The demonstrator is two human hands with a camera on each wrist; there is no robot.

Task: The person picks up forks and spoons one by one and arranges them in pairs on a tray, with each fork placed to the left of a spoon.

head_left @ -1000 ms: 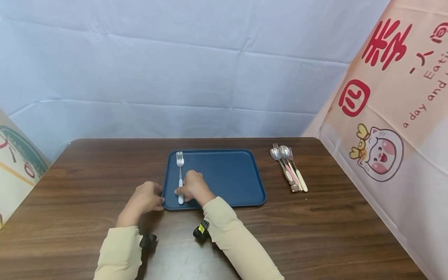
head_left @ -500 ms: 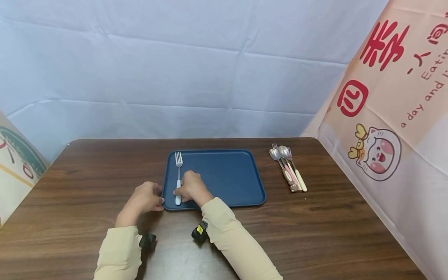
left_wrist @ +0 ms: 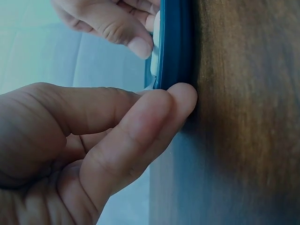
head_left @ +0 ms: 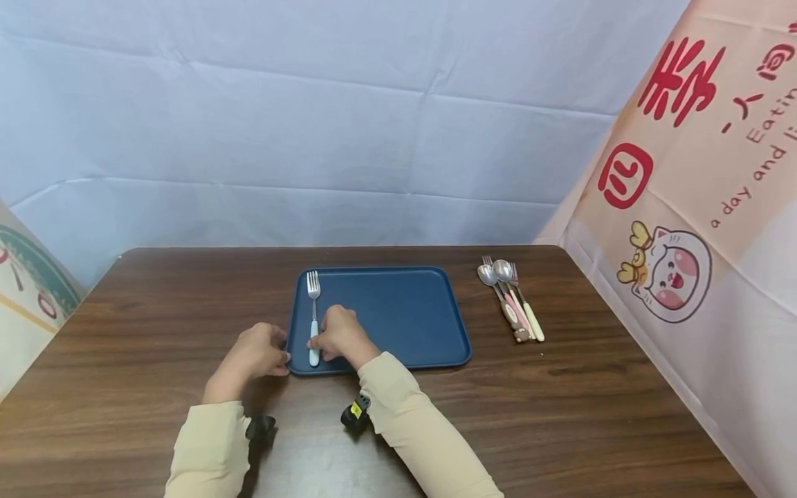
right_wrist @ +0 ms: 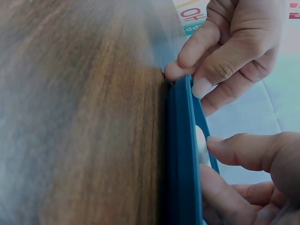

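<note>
A blue rectangular tray (head_left: 398,315) lies on the table. Along its left side is a fork (head_left: 314,325) with metal tines pointing away and a pale handle. My right hand (head_left: 344,335) pinches this handle between thumb and fingers, low over the tray. At the tray's near left corner, my left hand (head_left: 257,351) holds the rim. In the right wrist view, the left thumb (right_wrist: 204,86) is on the inside of the rim, with fingers on the outside. The left wrist view shows the end of the pale handle (left_wrist: 156,44) just inside the rim, beside the right thumb.
To the right of the tray, several spoons and forks (head_left: 513,304) lie bunched together on the brown wooden table (head_left: 598,401). A pale cloth (head_left: 349,124) hangs behind the table, and a printed cloth (head_left: 679,207) hangs on the right.
The fork has slid slightly left, closer to the tray's left rim, with my right hand moving along. My left hand keeps its place at the corner.
</note>
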